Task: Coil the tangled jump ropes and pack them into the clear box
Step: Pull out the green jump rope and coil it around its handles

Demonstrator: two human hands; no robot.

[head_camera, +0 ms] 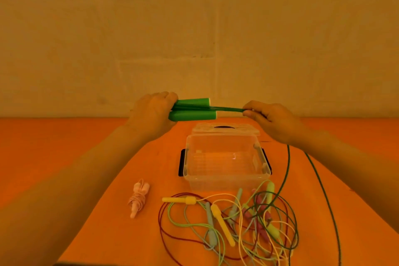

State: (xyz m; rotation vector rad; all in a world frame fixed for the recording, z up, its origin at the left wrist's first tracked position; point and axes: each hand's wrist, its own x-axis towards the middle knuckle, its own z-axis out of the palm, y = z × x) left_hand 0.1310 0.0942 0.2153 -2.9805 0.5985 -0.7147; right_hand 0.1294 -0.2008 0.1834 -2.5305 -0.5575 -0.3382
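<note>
Here, left grip (154, 112) clasps two green handles (191, 109); right grip (269, 120) pinches their cord (228, 108).

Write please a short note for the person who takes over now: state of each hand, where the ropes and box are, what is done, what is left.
Left hand grips the two green handles side by side, above the table.
Right hand pinches the green cord, stretched from the handles; the rest of the cord hangs down to the table on the right.
Clear box stands open and empty at the middle of the orange table, its lid behind it.
Done: one pink rope lies coiled left of the box, not yet packed.
Left: wind the green cord, untangle and coil the pile of ropes in front of the box, pack all.
</note>
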